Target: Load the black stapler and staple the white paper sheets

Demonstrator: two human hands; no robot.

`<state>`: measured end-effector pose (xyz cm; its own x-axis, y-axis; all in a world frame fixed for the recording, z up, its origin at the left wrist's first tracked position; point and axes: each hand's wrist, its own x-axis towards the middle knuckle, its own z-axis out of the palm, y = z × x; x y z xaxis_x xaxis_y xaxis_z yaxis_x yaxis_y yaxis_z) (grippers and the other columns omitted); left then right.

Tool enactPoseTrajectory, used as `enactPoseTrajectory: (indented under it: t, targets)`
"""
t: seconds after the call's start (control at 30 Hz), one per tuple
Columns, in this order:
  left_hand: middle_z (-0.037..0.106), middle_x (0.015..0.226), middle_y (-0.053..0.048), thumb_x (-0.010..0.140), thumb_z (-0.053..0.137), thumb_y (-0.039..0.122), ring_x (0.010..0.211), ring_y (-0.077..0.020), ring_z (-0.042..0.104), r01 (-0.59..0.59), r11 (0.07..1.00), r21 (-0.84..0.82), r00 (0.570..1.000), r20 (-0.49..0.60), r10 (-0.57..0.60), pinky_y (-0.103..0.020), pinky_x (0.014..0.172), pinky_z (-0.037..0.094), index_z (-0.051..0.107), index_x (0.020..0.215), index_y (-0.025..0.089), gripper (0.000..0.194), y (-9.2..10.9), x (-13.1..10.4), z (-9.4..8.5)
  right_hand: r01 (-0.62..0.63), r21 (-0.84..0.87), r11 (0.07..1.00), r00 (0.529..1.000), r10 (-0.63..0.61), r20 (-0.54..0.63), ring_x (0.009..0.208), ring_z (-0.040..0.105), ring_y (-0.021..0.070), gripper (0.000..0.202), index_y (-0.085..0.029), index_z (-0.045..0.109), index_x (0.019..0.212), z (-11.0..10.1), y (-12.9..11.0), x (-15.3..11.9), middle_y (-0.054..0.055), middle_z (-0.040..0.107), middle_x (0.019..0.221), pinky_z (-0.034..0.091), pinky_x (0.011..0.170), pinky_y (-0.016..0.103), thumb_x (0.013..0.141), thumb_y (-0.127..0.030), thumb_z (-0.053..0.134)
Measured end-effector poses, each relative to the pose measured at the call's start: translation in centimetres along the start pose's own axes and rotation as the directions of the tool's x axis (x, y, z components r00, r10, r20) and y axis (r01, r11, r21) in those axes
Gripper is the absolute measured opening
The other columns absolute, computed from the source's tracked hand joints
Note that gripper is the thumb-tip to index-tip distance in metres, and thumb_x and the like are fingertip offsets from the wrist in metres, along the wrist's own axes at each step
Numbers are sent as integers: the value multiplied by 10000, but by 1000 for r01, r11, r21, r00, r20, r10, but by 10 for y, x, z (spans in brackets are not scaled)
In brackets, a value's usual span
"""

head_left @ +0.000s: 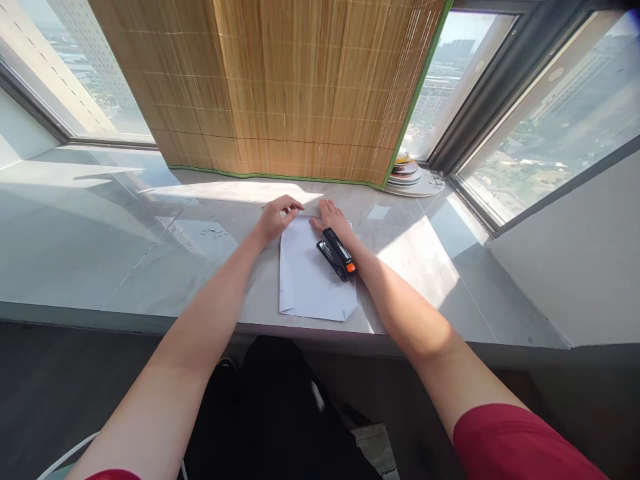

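Note:
White paper (313, 273) lies on the stone sill, its two near corners folded or creased. A black stapler (337, 255) with an orange end rests on the paper's right part, beside my right wrist. Small loose staples (334, 279) lie near it. My left hand (281, 217) is at the paper's far left corner, fingers curled with thumb and fingertips close together; what they hold, if anything, is too small to tell. My right hand (334, 219) lies palm down at the far right corner, fingers extended, just beyond the stapler.
Scattered staples (214, 233) lie on the sill (125, 267) at left. A small pale square (378, 212) is right of my right hand. A bamboo blind (290, 87) hangs ahead. Stacked round items (407, 177) stand at the back right by the window.

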<state>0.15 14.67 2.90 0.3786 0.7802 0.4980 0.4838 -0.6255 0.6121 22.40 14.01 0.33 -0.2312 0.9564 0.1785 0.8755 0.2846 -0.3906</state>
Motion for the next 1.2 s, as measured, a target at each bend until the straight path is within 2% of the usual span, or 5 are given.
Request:
enactPoseTrajectory:
  t: [0.2, 0.3, 0.5, 0.8, 1.2]
  targets:
    - [696, 1352, -117, 1016, 600, 345, 1292, -325, 622, -83, 964, 252, 946, 325, -3, -542, 1174, 458, 781, 1272, 253, 327, 19, -9, 27, -38, 215, 976, 947, 104, -305, 1032, 675, 275, 282, -180, 695, 1084, -52, -6, -18, 129, 754, 1048, 516, 991, 420, 1038, -302, 444]
    - [654, 1417, -113, 1050, 564, 362, 1351, -338, 577, -52, 925, 376, 938, 337, -85, -561, 1192, 424, 733, 1365, 277, 367, 21, -10, 29, -32, 219, 975, 996, 49, -72, 836, 614, 237, 351, -222, 606, 871, -83, -14, -52, 70, 681, 849, 470, 783, 362, 1043, -521, 537]
    - [596, 1502, -113, 1088, 485, 374, 1414, -352, 503, 28, 886, 462, 922, 331, -202, -572, 1208, 381, 669, 1462, 316, 421, 31, -9, 30, 32, 47, 998, 989, -38, 141, 856, 613, 256, 344, -222, 610, 1005, -85, -28, -117, 82, 709, 958, 410, 710, 342, 820, -410, 832]
    - [576, 1536, -102, 1074, 411, 242, 1388, -346, 502, 138, 852, 505, 910, 275, -311, -538, 1177, 400, 681, 1477, 323, 492, 26, -7, 24, 281, 554, 783, 948, -316, -33, 1001, 697, 238, 350, -208, 782, 1148, -76, -1, -59, 53, 800, 1101, 516, 904, 373, 830, -353, 808]
    - [631, 1449, -93, 1048, 467, 200, 1367, -353, 519, 105, 927, 359, 941, 267, -210, -566, 1190, 389, 747, 1407, 369, 486, 9, -6, 27, 209, 500, 841, 959, -276, 64, 1076, 670, 253, 455, -278, 783, 1305, -73, 11, -61, 70, 807, 1241, 537, 882, 364, 889, -460, 821]
